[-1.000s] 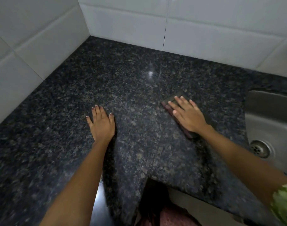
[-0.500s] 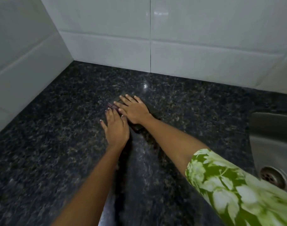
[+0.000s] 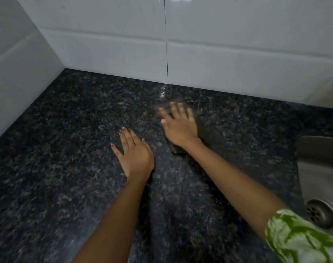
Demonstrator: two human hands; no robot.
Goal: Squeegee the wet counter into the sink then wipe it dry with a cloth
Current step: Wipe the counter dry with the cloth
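Two hands flat on the dark surface (image 3: 67,130): left hand (image 3: 136,156) open, holding nothing; right hand (image 3: 180,128) spread, pressing one blurry dark cloth (image 3: 203,132) underneath. One sink (image 3: 321,168) off right.

Dark speckled granite counter (image 3: 67,141) filling the lower frame, glistening wet near centre top, dark cloth (image 3: 203,133) lying flat and blurred just right of centre, steel sink (image 3: 317,158) showing at the right edge, drain at lower right.
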